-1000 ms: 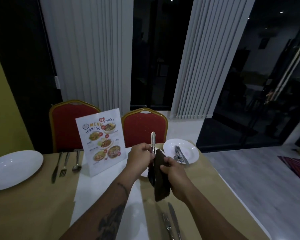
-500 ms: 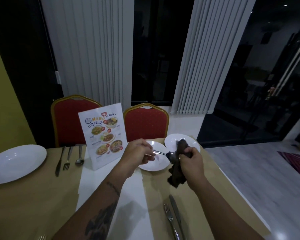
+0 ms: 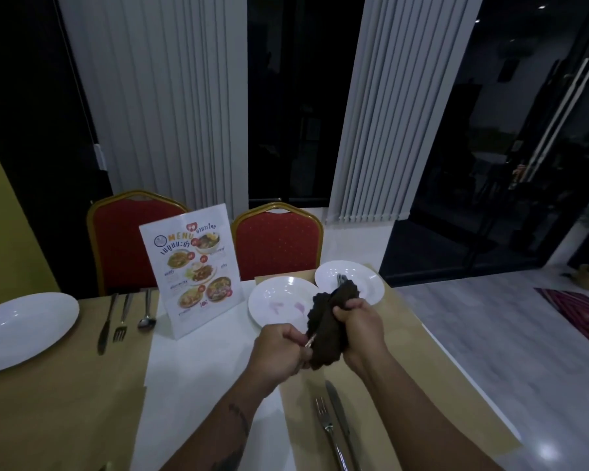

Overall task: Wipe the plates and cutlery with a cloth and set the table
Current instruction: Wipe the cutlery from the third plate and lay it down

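I see a dark, coarse cloth [image 3: 327, 329] around a glinting metal cutlery handle [image 3: 310, 341]; glossy white plates [image 3: 276, 294]; a polished metal fork [image 3: 326, 424] on a matt tan paper mat [image 3: 422, 368].

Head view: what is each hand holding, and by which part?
The left hand grips one end of a metal cutlery piece; which end is hidden. The right hand clutches the dark cloth at its middle, bunched around the other end.
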Motion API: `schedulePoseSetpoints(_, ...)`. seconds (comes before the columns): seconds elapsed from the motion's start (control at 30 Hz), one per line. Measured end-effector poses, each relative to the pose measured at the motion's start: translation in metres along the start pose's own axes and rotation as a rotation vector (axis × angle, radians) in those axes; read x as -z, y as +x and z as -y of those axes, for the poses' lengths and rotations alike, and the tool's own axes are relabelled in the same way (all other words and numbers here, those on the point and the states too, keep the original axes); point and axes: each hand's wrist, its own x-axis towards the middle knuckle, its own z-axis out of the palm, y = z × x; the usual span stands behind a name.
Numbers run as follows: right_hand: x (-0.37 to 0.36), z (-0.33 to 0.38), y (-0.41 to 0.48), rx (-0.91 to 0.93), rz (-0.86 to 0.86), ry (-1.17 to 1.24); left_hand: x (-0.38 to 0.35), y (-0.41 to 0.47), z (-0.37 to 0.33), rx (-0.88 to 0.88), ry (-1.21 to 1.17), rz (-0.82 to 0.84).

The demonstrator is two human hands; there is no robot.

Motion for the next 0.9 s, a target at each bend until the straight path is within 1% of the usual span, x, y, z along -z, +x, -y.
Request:
schedulePoseSetpoints(0.1, 0.003, 0.013, 0.005, 0.118, -0.128, -0.117, -0.001, -0.004, 0.011, 0.023, -0.071, 0.029)
schedulePoseSetpoints(0.2, 0.000, 0.027, 0.002, 0.226, -0.162, -0.224, -0.006, -0.009, 0.018, 0.047, -0.156, 0.035)
schedulePoseSetpoints(0.27, -0.001, 0.038, 0.003, 0.258, -0.167, -0.178, -0.008, -0.009, 0.021, 0.063, -0.223, 0.036)
schedulePoseSetpoints(0.33, 0.002, 0.049, 0.011, 0.215, -0.149, -0.068, -0.008, -0.006, 0.027, 0.104, -0.303, 0.006)
schedulePoseSetpoints(0.43, 0.005, 0.053, 0.018, 0.064, -0.011, 0.020, -0.007, -0.001, 0.036, 0.160, -0.408, -0.069)
schedulePoseSetpoints(0.53, 0.003, 0.039, 0.015, -0.078, 0.089, -0.072, -0.011, 0.001, 0.037, 0.177, -0.484, -0.095)
schedulePoseSetpoints(0.6, -0.003, 0.025, 0.010, -0.131, 0.136, -0.130, -0.016, 0.000, 0.037, 0.170, -0.448, -0.105)
schedulePoseSetpoints(0.8, -0.016, 0.011, 0.017, -0.117, 0.066, -0.172, -0.026, 0.000, 0.047, 0.115, -0.370, -0.172)
schedulePoseSetpoints(0.9, -0.015, 0.007, 0.020, -0.146, 0.088, -0.223, -0.027, -0.002, 0.049, 0.100, -0.344, -0.121)
